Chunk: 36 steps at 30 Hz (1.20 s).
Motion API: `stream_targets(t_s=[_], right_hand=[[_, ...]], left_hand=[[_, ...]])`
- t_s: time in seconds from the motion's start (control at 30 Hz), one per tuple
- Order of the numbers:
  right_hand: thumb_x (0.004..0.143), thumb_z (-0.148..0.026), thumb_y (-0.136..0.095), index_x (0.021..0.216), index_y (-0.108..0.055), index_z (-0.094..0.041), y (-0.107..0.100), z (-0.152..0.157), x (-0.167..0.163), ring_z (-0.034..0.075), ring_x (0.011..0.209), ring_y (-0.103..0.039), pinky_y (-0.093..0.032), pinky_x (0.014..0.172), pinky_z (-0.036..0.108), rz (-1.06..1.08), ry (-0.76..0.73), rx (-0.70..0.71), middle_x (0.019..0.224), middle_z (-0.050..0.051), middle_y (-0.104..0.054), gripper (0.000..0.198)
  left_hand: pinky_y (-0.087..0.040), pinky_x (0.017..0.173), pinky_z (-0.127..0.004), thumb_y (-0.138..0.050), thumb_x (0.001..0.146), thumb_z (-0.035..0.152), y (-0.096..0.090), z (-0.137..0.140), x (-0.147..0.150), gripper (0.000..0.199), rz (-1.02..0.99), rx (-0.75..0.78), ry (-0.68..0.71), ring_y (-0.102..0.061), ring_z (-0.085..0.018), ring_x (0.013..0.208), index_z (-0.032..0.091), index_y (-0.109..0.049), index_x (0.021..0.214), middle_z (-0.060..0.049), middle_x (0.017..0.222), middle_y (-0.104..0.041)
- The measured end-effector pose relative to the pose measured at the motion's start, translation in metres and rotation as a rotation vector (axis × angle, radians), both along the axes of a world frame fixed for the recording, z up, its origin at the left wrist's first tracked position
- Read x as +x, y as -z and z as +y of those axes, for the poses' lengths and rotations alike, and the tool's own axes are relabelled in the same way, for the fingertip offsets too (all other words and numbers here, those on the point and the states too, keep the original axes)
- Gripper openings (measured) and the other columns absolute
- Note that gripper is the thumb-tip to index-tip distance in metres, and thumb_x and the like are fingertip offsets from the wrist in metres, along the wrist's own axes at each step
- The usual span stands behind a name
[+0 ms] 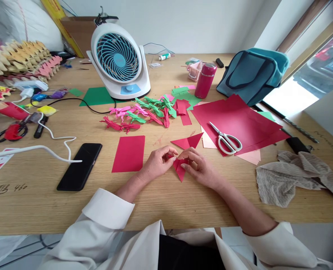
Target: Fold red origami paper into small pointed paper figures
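A folded, pointed red paper piece (pixel 180 173) is held over the near middle of the light wood-grain tabletop (pixel 161 210), its upper left part being pinched between the thumb and fingers of the left hand (pixel 162 161) and its right side being gripped by the curled fingers and thumb of the right hand (pixel 197 167). Just beyond the hands, a triangular folded red paper (pixel 187 143) is placed; a flat rectangular red paper sheet (pixel 128 154) is positioned to the left, and white-handled metal scissors (pixel 219 131) are laid on large red paper sheets (pixel 248 120) at the right.
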State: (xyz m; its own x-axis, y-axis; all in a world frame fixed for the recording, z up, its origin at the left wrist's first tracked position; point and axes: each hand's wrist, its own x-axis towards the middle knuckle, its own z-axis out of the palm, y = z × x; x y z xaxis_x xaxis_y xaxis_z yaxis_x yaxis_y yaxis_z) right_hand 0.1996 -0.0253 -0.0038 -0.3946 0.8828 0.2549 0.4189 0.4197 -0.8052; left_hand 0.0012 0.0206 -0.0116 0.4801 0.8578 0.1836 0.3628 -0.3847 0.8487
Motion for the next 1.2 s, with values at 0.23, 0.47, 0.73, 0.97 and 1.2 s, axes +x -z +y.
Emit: stream_targets(t_s=[0.23,0.47,0.73,0.97,1.2], right_hand=[[0.090,-0.020,-0.056,0.097,-0.057,-0.020,0.007,0.001,-0.001,0.019,0.091,-0.057,-0.050,0.082,0.034,-0.061,0.006,0.060,0.102,0.008,-0.054,0.007],[0.089,-0.020,-0.059,0.097,-0.058,-0.020,0.003,0.000,0.001,0.019,0.089,-0.057,-0.049,0.081,0.034,-0.147,-0.045,0.072,0.096,0.006,-0.058,0.009],[0.087,-0.015,-0.058,0.088,-0.063,-0.019,0.004,0.000,0.000,0.016,0.080,-0.056,-0.047,0.073,0.029,-0.190,-0.110,0.022,0.089,0.004,-0.057,0.007],[0.090,-0.020,-0.056,0.089,-0.059,-0.019,0.010,-0.003,0.002,0.010,0.059,-0.054,-0.043,0.056,0.022,0.056,-0.136,-0.276,0.073,-0.002,-0.058,0.003],[0.089,-0.018,-0.057,0.093,-0.059,-0.019,0.006,-0.002,0.002,0.012,0.069,-0.057,-0.046,0.062,0.024,0.063,-0.145,-0.200,0.088,0.003,-0.062,0.005]], left_hand=[[-0.049,0.067,-0.023,-0.059,0.079,0.011,0.000,-0.001,0.000,0.019,0.041,0.069,-0.003,-0.061,-0.012,0.071,0.020,-0.066,0.094,-0.001,0.087,-0.070],[-0.046,0.066,-0.023,-0.057,0.080,0.010,0.002,0.000,-0.001,0.017,0.051,0.097,0.030,-0.057,-0.011,0.069,0.019,-0.065,0.091,0.000,0.085,-0.067],[-0.043,0.064,-0.023,-0.053,0.080,0.007,0.006,0.002,-0.003,0.018,0.074,0.121,0.083,-0.056,-0.011,0.070,0.018,-0.066,0.081,-0.001,0.079,-0.062],[-0.043,0.062,-0.023,-0.054,0.081,0.009,0.003,0.004,-0.006,0.015,0.104,0.083,0.063,-0.056,-0.011,0.066,0.018,-0.065,0.076,0.000,0.077,-0.064],[-0.048,0.084,-0.031,-0.057,0.087,0.020,-0.002,0.006,-0.011,0.011,0.102,0.284,0.048,-0.060,-0.018,0.092,0.019,-0.068,0.088,-0.006,0.097,-0.067]])
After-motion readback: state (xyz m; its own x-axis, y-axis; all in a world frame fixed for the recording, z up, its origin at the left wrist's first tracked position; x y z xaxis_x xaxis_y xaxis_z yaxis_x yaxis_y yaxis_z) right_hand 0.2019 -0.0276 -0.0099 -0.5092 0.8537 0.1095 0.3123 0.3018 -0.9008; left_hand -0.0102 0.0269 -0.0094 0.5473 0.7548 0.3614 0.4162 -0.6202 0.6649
